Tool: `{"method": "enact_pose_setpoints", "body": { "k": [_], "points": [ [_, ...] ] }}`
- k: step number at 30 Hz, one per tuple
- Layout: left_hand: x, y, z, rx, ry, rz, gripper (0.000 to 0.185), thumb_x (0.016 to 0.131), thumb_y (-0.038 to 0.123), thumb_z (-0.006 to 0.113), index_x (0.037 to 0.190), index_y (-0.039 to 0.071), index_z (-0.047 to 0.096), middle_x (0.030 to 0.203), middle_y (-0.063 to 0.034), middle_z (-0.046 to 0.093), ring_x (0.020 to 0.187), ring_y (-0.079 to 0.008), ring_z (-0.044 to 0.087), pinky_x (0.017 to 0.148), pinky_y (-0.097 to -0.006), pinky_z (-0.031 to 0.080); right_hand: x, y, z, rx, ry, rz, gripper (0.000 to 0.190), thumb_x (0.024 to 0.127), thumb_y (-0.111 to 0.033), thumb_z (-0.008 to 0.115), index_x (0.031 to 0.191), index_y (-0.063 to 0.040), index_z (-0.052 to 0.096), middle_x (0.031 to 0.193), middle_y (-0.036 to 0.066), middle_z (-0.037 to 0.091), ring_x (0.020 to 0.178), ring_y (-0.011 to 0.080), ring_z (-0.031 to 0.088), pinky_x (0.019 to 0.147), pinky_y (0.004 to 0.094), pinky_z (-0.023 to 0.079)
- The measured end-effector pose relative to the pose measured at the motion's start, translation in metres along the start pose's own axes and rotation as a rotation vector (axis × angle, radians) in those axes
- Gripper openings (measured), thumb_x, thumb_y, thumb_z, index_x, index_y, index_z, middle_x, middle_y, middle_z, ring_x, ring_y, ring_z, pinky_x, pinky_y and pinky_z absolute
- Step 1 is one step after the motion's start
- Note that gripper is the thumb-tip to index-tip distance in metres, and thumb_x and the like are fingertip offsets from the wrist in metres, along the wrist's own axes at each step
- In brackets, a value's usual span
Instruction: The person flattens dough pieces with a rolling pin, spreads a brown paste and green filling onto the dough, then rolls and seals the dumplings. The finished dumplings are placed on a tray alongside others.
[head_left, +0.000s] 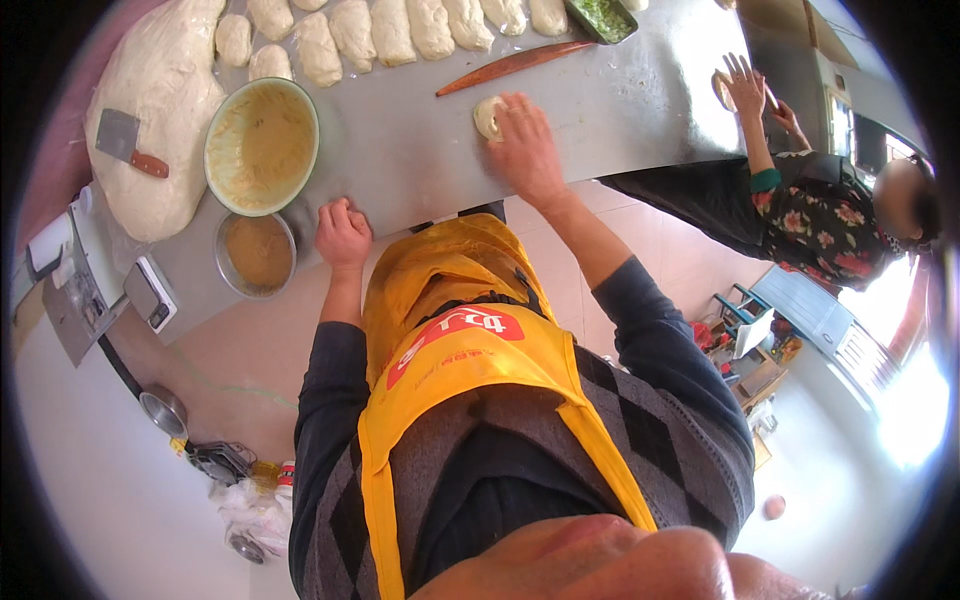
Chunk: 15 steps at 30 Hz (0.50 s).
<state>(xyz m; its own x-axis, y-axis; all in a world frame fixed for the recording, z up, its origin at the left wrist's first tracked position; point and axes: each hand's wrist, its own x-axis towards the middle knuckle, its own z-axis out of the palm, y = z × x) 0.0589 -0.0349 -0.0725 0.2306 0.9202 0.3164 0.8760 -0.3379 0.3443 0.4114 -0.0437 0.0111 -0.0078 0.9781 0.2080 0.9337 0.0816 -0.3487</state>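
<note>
My right hand (528, 154) lies over the right side of a small round of dough (487, 118) on the metal table. Its fingers stretch forward and are slightly blurred; part of the dough is hidden under them. Curled into a fist, my left hand (344, 234) rests at the near edge of the table, and nothing shows in it. Just beyond the dough is a wooden rolling pin (510, 67) with tapered ends. To the left of my left hand, a large bowl (315, 150) of tan paste stands by a smaller metal bowl (293, 247) with a brown filling.
A big dough mass (161, 67) bears a cleaver (120, 135) at the left. Several dough pieces (394, 34) line the far side, near a tray of chopped greens (611, 19). At the right, another person (814, 210) works with both hands. The metal table (390, 127) ends before my apron.
</note>
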Motion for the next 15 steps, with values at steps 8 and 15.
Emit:
{"method": "enact_pose_setpoints", "body": {
  "k": [8,15],
  "points": [
    [0.002,0.006,0.004,-0.013,-0.008,0.000,0.018,0.089,0.012,0.057,0.106,0.009,0.063,0.098,-0.0129,0.062,0.084,-0.0370,0.065,0.067,-0.0495,0.054,0.013,0.045,0.042,-0.016,-0.158,-0.027,0.065,0.098,-0.028,0.064,0.153,-0.003,0.043,0.163,0.015,0.040,0.153,0.0350,0.034,0.125,0.0533,0.028],
    [0.002,0.006,0.005,-0.029,-0.021,-0.010,0.019,0.088,0.012,0.056,0.105,0.008,0.063,0.099,-0.0131,0.062,0.083,-0.0368,0.066,0.067,-0.0486,0.054,0.046,0.088,-0.027,1.781,0.134,1.194,0.045,0.107,-0.024,0.055,0.146,0.000,0.050,0.146,0.018,0.058,0.130,0.0376,0.060,0.112,0.0531,0.047]
  ]
}}
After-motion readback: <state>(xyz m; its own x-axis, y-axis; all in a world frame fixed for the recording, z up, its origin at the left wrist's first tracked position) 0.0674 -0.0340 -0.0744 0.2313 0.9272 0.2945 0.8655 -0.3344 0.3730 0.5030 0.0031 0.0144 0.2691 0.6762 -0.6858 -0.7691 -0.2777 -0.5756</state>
